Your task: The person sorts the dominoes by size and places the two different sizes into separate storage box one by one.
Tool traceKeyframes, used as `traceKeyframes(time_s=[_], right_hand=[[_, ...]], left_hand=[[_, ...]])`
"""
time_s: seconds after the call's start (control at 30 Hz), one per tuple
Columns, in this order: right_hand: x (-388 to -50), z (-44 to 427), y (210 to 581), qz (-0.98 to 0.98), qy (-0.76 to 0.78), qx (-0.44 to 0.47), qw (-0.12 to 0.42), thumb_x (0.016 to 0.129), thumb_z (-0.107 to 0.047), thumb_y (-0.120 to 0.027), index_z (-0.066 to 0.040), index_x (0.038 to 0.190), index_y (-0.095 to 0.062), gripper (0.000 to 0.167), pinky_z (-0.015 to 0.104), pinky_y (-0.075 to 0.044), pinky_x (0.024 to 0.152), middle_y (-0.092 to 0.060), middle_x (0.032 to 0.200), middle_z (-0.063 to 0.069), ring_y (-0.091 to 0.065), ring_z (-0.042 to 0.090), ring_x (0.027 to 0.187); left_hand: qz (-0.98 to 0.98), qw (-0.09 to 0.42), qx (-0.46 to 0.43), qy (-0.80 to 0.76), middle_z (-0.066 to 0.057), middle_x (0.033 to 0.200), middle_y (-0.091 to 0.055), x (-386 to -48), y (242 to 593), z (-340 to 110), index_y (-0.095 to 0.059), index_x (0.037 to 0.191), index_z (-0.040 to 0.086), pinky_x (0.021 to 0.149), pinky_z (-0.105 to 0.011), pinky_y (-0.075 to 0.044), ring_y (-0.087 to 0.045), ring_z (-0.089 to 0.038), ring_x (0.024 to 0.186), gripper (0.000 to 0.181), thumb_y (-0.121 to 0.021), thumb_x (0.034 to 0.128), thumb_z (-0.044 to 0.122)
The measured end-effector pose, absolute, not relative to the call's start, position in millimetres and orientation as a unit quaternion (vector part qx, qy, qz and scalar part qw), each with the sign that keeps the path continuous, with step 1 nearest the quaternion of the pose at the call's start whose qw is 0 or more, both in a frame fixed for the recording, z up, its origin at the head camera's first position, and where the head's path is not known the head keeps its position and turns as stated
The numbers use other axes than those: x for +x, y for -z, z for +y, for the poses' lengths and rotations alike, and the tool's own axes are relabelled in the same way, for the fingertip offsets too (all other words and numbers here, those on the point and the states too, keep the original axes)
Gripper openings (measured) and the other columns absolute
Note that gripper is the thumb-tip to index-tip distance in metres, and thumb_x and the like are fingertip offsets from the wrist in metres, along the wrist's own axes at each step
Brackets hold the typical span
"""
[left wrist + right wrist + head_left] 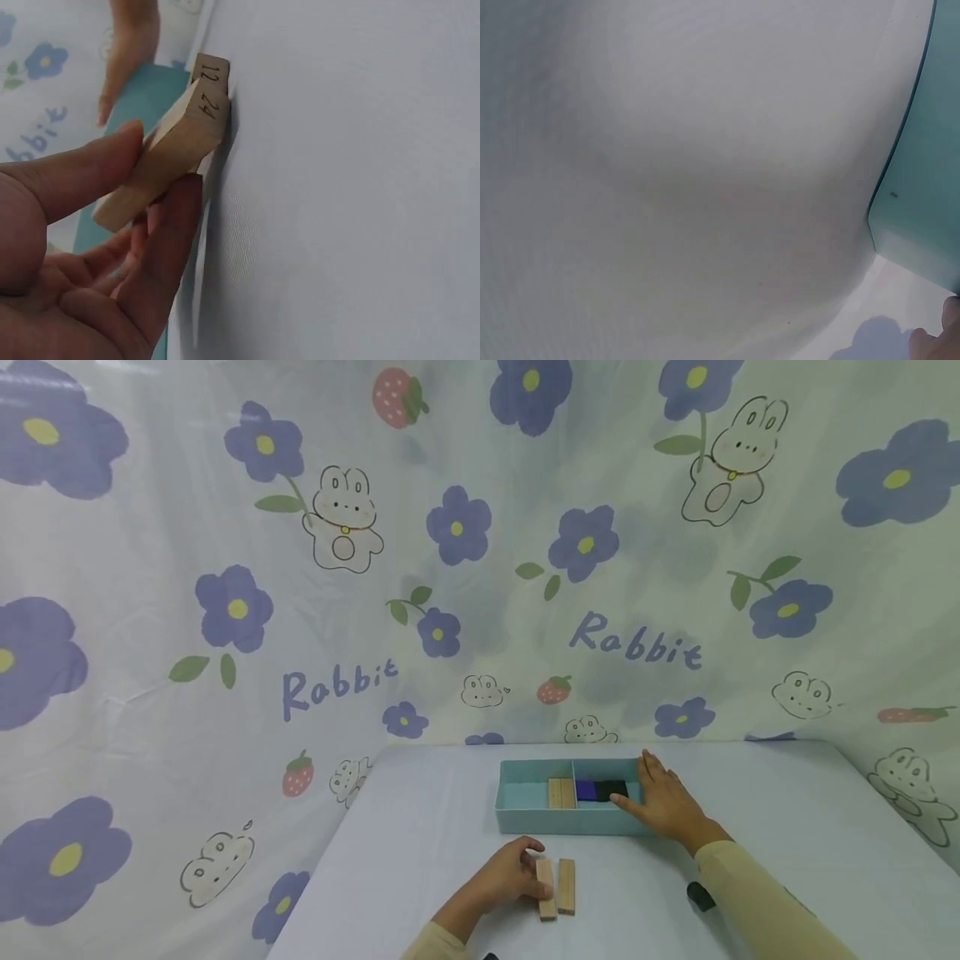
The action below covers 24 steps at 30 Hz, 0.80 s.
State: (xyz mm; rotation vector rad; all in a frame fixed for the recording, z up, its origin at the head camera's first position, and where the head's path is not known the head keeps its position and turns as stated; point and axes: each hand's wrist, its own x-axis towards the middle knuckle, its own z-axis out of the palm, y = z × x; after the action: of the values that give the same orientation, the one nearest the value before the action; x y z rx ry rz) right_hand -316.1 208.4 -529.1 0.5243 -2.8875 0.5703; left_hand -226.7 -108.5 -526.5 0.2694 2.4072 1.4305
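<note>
My left hand [502, 877] pinches a wooden block [545, 902] between thumb and fingers, just in front of the box. In the left wrist view this wooden block [161, 157] is tilted, with "24" on its end. Beside it a second wooden block [566, 887] lies on the table; its end reads "12". The light teal box [536, 821] has two compartments. My right hand [671, 806] rests on its right end, fingers stretched to the far corner and thumb reaching over the inside. The right wrist view shows only fingertips at the box's corner.
Pale wooden blocks [560, 793] stand against the divider in the left compartment. A blue-purple piece [586, 790] and black pieces [609, 791] lie in the right one. A black object [701, 896] shows by the right sleeve. A printed curtain [510, 610] hangs behind the white table [405, 827].
</note>
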Motion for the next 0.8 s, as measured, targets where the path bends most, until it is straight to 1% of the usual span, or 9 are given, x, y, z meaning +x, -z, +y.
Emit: traceKeyframes(time_s=[0.1, 0.23, 0.5, 0.57, 0.8], right_hand=[[-317, 208, 529, -0.963, -0.192, 0.174, 0.079, 0.091, -0.072, -0.04, 0.016, 0.147, -0.017, 0.107, 0.063, -0.013, 0.11, -0.009, 0.156, 0.031, -0.012, 0.047, 0.142], [-319, 205, 529, -0.961, -0.197, 0.175, 0.081, 0.091, -0.071, -0.041, 0.016, 0.147, -0.017, 0.106, 0.062, -0.014, 0.111, -0.009, 0.156, 0.031, -0.012, 0.047, 0.142], [-318, 204, 526, -0.961, -0.195, 0.179, 0.085, 0.091, -0.071, -0.041, 0.016, 0.147, -0.018, 0.106, 0.063, -0.014, 0.11, -0.01, 0.156, 0.031, -0.013, 0.047, 0.142], [-317, 205, 526, -0.962, -0.194, 0.175, 0.08, 0.091, -0.071, -0.041, 0.016, 0.147, -0.017, 0.106, 0.062, -0.013, 0.111, -0.008, 0.156, 0.03, -0.011, 0.046, 0.142], [-316, 208, 528, -0.962, -0.195, 0.172, 0.081, 0.091, -0.071, -0.041, 0.017, 0.147, -0.018, 0.106, 0.063, -0.013, 0.11, -0.009, 0.156, 0.031, -0.012, 0.047, 0.142]], left_hand=[[0.824, 0.162, 0.097, -0.535, -0.004, 0.086, -0.06, -228, 526, -110, -0.056, 0.123, 0.004, 0.059, -0.029, -0.048, -0.057, -0.015, 0.071, 0.059, -0.085, 0.072, 0.002], [0.793, 0.163, 0.085, -0.581, -0.008, 0.088, -0.061, -231, 527, -112, -0.054, 0.125, 0.0, 0.061, -0.031, -0.052, -0.06, -0.017, 0.071, 0.055, -0.08, 0.0764, -0.001], [0.758, 0.157, 0.091, -0.626, -0.01, 0.098, -0.061, -241, 521, -114, -0.058, 0.114, -0.002, 0.068, -0.036, -0.057, -0.065, -0.02, 0.08, 0.039, -0.077, 0.0808, 0.002], [0.746, 0.159, 0.094, -0.64, -0.012, 0.098, -0.061, -245, 516, -114, -0.057, 0.114, -0.002, 0.069, -0.038, -0.058, -0.067, -0.022, 0.08, 0.038, -0.076, 0.0816, 0.0], [0.747, 0.136, 0.106, -0.642, -0.012, 0.097, -0.063, -262, 498, -114, -0.057, 0.116, 0.0, 0.071, -0.039, -0.058, -0.066, -0.022, 0.082, 0.038, -0.076, 0.0836, 0.004]])
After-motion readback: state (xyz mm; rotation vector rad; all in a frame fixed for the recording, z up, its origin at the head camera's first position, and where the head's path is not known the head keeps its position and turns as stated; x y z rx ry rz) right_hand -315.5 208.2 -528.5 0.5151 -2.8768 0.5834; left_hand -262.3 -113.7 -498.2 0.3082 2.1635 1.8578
